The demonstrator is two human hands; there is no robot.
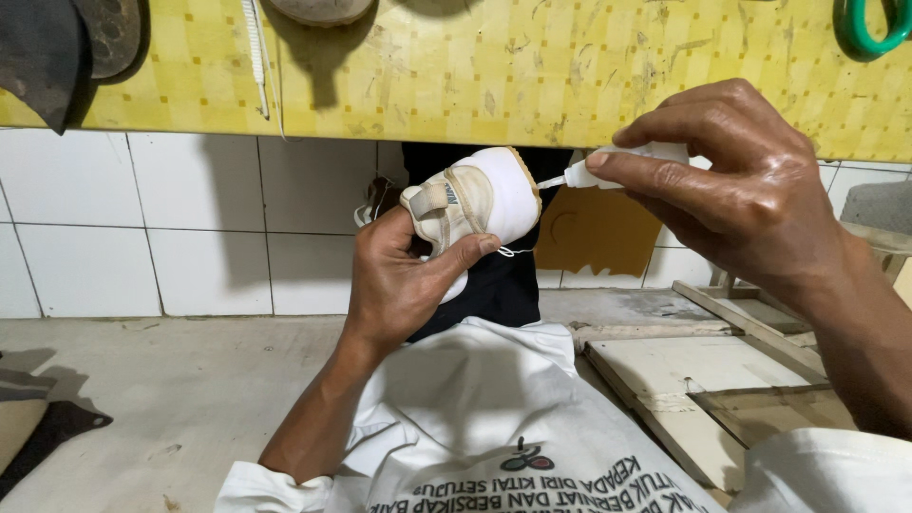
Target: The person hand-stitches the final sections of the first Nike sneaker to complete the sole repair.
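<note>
Right now my left hand holds a small white shoe at the middle of the frame, toe turned toward the right, thumb laid across its side and fingers wrapped close around the strap end. My right hand, coming in from the right edge, pinches a little white glue tube tight between thumb and forefinger. Its nozzle tip touches, or all but touches, the tan sole edge at the toe; I cannot tell whether any glue is out yet.

So the step in hand, as I judge it, is gluing the sole seam at the toe. The next move calls for a light, even squeeze while I draw the nozzle along the seam, and for the left hand to turn the shoe slowly so the tip stays on the line. Too hard a press could smear glue over the white upper.

Behind the shoe hangs a yellow patterned cloth across the top of the frame, over white wall tiles. My white shirt fills the lower middle, and wooden boards lie at the lower right.
</note>
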